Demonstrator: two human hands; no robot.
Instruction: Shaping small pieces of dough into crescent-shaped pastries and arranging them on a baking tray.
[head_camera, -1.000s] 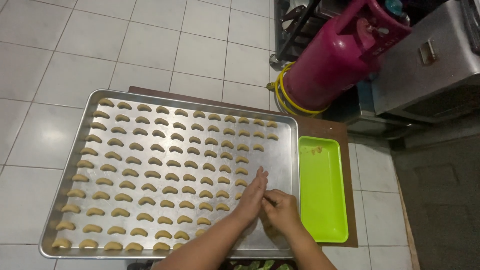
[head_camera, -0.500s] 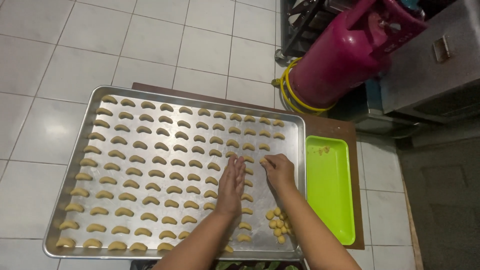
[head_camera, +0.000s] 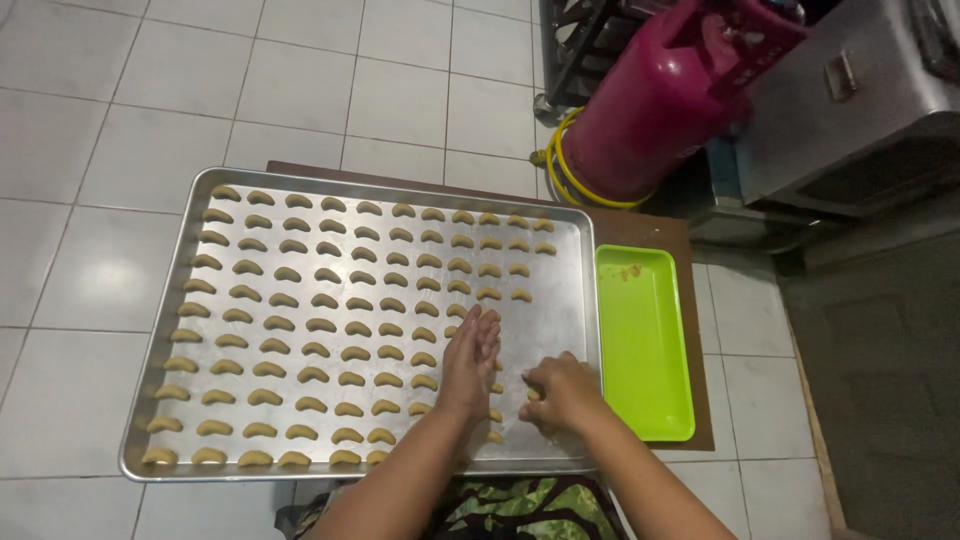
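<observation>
Pinching dough pieces (head_camera: 532, 394), right hand (head_camera: 560, 392) over steel tray (head_camera: 560, 270).

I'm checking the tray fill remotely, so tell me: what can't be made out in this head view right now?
- Dough pieces under the left hand: it covers part of the baking tray.
- What the right hand has in its grip: curled fingers hide it.
- Specks in the green tray: too small to identify.
- Top of the pink gas cylinder: cut off by the upper edge.

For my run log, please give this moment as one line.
left hand: flat over cookies | right hand: pinching dough | tray: mostly filled
</observation>
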